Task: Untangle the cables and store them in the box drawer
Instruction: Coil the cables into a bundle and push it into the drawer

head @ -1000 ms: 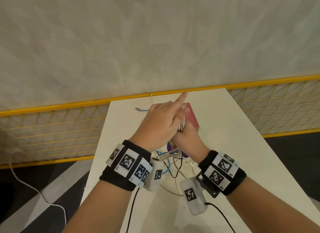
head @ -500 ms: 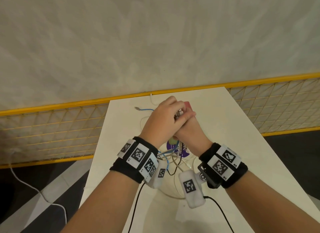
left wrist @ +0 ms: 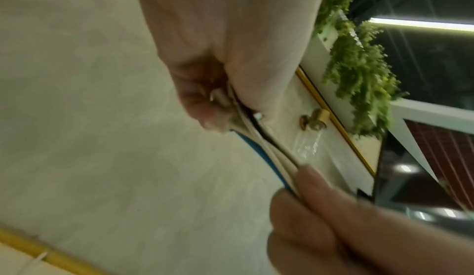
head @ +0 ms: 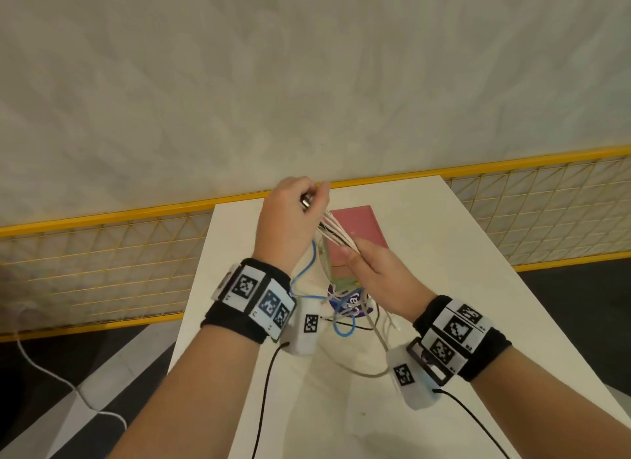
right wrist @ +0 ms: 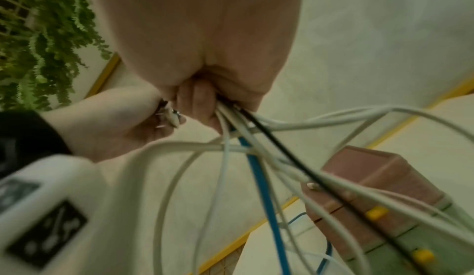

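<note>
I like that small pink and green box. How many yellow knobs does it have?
2 yellow knobs show on the box front in the right wrist view: one higher, one lower right, behind the cables. Others may be hidden.

The cable (head: 336, 233) ends are concealed within the left hand (head: 290, 219). The box (head: 355, 233) front is partly covered by the right hand (head: 379, 277). Both wrist views are blurred.

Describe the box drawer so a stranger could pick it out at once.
On the white table, look just beyond the right hand, near the far edge. The box is the flat pink-topped block with a green front; everything around it is loose cables.
</note>
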{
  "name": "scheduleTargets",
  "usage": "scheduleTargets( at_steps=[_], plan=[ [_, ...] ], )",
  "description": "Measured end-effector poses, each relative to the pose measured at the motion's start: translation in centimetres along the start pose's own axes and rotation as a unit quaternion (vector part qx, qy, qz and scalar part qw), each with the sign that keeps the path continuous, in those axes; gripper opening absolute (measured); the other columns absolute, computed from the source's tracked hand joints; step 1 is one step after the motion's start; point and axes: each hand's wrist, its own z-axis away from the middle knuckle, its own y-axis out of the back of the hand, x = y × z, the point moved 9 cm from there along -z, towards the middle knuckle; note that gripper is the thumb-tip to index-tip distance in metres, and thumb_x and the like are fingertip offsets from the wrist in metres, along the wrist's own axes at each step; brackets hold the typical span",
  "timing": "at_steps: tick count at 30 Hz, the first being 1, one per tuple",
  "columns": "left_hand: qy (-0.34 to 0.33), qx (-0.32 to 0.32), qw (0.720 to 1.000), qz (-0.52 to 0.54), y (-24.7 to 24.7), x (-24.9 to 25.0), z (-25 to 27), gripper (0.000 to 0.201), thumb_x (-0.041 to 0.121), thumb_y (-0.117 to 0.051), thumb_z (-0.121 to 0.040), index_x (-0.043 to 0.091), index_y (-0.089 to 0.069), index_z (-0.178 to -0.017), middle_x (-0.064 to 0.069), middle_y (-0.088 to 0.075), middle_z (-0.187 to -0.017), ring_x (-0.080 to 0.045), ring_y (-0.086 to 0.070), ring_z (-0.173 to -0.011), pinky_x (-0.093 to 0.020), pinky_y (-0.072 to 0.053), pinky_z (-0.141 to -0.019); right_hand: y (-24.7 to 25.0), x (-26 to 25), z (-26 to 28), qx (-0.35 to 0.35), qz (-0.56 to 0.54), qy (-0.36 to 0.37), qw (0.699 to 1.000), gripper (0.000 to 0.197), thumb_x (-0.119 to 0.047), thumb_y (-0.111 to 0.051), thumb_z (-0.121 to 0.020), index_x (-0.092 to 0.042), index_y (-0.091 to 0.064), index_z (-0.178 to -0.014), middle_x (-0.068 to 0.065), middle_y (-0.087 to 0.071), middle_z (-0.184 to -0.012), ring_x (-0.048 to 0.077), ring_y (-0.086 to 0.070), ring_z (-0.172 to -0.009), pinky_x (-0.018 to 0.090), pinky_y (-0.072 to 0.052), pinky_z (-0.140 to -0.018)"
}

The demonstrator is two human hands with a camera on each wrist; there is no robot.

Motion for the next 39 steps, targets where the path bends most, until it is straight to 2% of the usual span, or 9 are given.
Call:
scheduleTargets(
  at_steps=[3, 6, 12, 17, 25, 28, 32, 35, 39],
  plan=[
    [-0.128, 0.052, 0.979, -0.151, -0.1, 3.4, 2.2, 0.017, 0.028, -0.062, -0.092, 0.015, -0.069, -0.101, -0.006, -0.06, -0.114, -0.024, -0.052, -0.108, -0.039, -0.042, -0.093, 0.5, 0.2, -0.7, 0.02, 0.026, -0.014, 0.999, 0.031, -0.026, -0.039, -0.1, -0.008, -0.049, -0.077, 0.0, -0.047, -0.062, 0.01, -0.043, -0.057, 0.03, -0.04, -0.059],
    [-0.26, -0.063, 0.962, -0.06, -3.4, 6.2, 5.0, 0.026, 0.025, -0.051, -0.098, 0.01, -0.07, -0.107, -0.007, -0.068, -0.108, -0.023, -0.056, -0.106, -0.036, -0.033, -0.107, 0.3, -0.2, -1.2, 0.013, 0.015, 0.002, 1.0, 0.024, -0.014, -0.041, -0.089, 0.003, -0.056, -0.081, 0.025, -0.061, -0.072, 0.039, -0.056, -0.066, 0.056, -0.048, -0.062],
    [-0.205, -0.186, 0.955, -0.107, -6.3, 3.8, 4.9, 0.071, 0.06, -0.008, -0.097, 0.019, -0.064, -0.115, 0.0, -0.07, -0.068, -0.024, -0.065, -0.064, -0.033, -0.047, -0.063, 0.4, 0.1, -1.0, -0.056, 0.011, -0.004, 0.998, 0.026, -0.018, -0.043, -0.084, 0.001, -0.062, -0.086, 0.024, -0.066, -0.078, 0.039, -0.063, -0.075, 0.055, -0.053, -0.068],
    [-0.144, -0.144, 0.958, -0.204, -4.9, 2.4, 2.6, 0.062, 0.062, -0.011, -0.092, 0.026, -0.057, -0.112, 0.003, -0.052, -0.047, -0.021, -0.054, -0.046, -0.028, -0.032, -0.049, 1.4, 1.4, -0.2, -0.095, -0.055, -0.026, 0.994, 0.025, -0.028, -0.053, -0.094, -0.004, -0.061, -0.091, -0.012, -0.058, -0.054, 0.01, -0.059, -0.05, 0.024, -0.047, -0.052],
    [-0.035, -0.046, 0.984, -0.166, 0.0, -0.3, -0.5, 0.024, 0.041, -0.038, -0.101, 0.023, -0.052, -0.107, 0.002, -0.046, -0.044, -0.021, -0.047, -0.042, -0.029, -0.025, -0.043, 3.2, 8.5, 1.9, -0.153, 0.307, -0.066, 0.937, 0.06, -0.056, -0.059, -0.083, -0.041, -0.037, -0.137, -0.02, -0.062, -0.115, 0.004, -0.06, -0.094, 0.033, -0.038, -0.102],
    [-0.034, -0.057, 0.983, -0.17, -0.8, 0.2, -0.4, 0.025, 0.04, -0.037, -0.102, 0.021, -0.052, -0.108, 0.003, -0.046, -0.045, -0.022, -0.047, -0.041, -0.029, -0.027, -0.043, 3.0, 4.8, 0.3, -0.114, 0.181, -0.044, 0.976, 0.083, -0.062, -0.067, -0.073, -0.038, -0.028, -0.142, -0.021, -0.049, -0.136, -0.003, -0.047, -0.115, 0.031, -0.03, -0.11],
    [-0.041, -0.083, 0.987, -0.135, -2.5, 2.7, 0.1, 0.022, 0.037, -0.039, -0.102, 0.022, -0.051, -0.11, 0.003, -0.046, -0.045, -0.022, -0.048, -0.044, -0.031, -0.033, -0.046, 0.5, -1.1, -2.1, -0.043, -0.07, 0.044, 0.996, 0.043, -0.02, -0.061, -0.091, -0.02, -0.043, -0.13, -0.006, -0.065, -0.11, 0.001, -0.062, -0.1, 0.026, -0.051, -0.09],
    [0.012, -0.014, 0.998, -0.062, 0.4, 1.7, -1.3, 0.018, 0.034, -0.042, -0.102, 0.022, -0.053, -0.109, 0.004, -0.042, -0.044, -0.015, -0.044, -0.04, -0.031, -0.032, -0.045, -0.6, 1.1, -1.4, -0.032, -0.029, -0.002, 0.999, 0.012, -0.017, -0.045, -0.098, -0.026, -0.053, -0.099, -0.002, -0.054, -0.068, 0.009, -0.052, -0.058, 0.031, -0.048, -0.062],
    [0.089, 0.061, 0.994, -0.026, 4.2, -3.4, -0.6, 0.014, 0.03, -0.045, -0.101, 0.02, -0.054, -0.107, 0.007, -0.039, -0.043, -0.014, -0.039, -0.04, -0.03, -0.029, -0.047, -0.5, 4.1, -0.1, -0.102, 0.11, 0.009, 0.989, 0.015, -0.033, -0.042, -0.099, -0.024, -0.054, -0.101, -0.007, -0.064, -0.083, 0.005, -0.06, -0.076, 0.028, -0.049, -0.069]
  ],
)
